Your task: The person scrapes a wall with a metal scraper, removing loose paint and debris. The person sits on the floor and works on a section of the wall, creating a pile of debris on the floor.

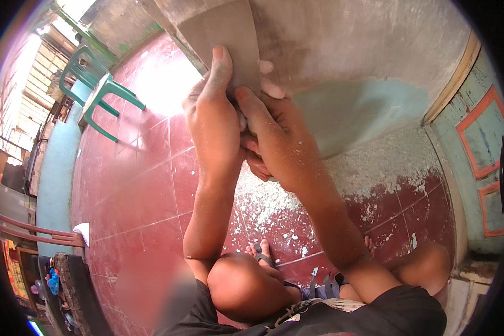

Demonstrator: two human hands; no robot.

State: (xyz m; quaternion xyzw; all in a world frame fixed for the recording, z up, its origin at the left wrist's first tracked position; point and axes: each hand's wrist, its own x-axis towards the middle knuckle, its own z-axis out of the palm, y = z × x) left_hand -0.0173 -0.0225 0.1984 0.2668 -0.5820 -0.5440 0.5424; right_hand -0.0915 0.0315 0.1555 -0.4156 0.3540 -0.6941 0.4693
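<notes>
My left hand (216,92) and my right hand (273,126) are close together, both gripping a wide flat scraper blade (224,38) held up against the wall. The left thumb lies flat on the blade's face, and the right thumb rests at its lower end. The handle is mostly hidden by my fingers. Behind it the wall (340,46) is bare grey plaster, with a patch of light blue-green paint (386,105) low down on the right. White dust and specks cling to my hands and forearms.
Paint flakes and pale debris (273,201) litter the red tiled floor (138,201) below the wall. A green plastic chair (105,88) stands at the left. A painted wooden door (479,138) is at the right. My bent knees and sandalled foot are near the bottom.
</notes>
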